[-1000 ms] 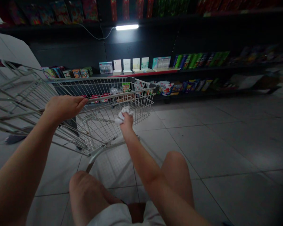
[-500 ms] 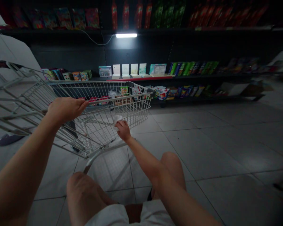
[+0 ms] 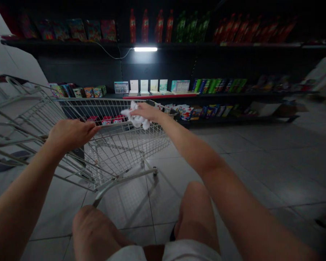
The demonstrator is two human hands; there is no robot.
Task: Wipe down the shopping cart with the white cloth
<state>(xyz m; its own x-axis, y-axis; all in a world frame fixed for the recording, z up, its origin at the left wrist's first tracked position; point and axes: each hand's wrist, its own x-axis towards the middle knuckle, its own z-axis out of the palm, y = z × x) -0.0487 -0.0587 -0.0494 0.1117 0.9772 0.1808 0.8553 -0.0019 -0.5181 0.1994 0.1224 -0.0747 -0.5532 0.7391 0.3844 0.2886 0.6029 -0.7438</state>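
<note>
The person crouches beside a silver wire shopping cart [image 3: 152, 134], bare knees showing at the bottom of the head view. The left hand [image 3: 70, 134] lies on the basket's near top rail with its fingers curled down over the wire, closed on it. It looks like a steadying grip, since the cart stands on wheels on the grey tiled floor [image 3: 233, 163]. The right hand [image 3: 146, 111] reaches further along to the rail at the far corner, its fingers pinched shut on a crumpled white cloth [image 3: 134, 117]. The cloth bunches out below and left of the fingertips, seemingly pressed against the rail. Behind the cart, dark shop shelves [image 3: 163, 96] carry coloured packets and, higher up, bottles [image 3: 145, 25].
</note>
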